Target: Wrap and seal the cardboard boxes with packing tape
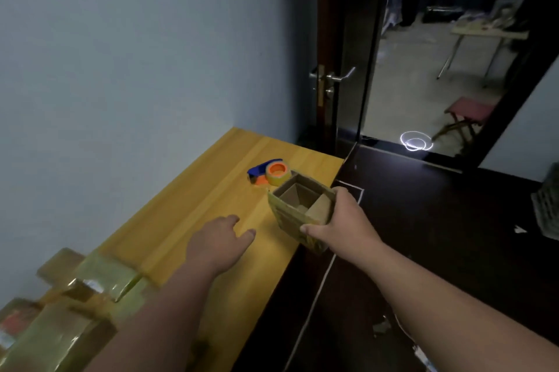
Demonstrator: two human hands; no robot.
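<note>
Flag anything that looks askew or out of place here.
The cardboard box gripped by the right hand is tilted and hangs past the table edge, its top flaps open. The taped boxes at the near left lie in an uneven heap.

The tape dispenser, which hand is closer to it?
Right. The right hand grips the open cardboard box just in front of the tape dispenser; the left hand hovers over the table, farther back.
</note>
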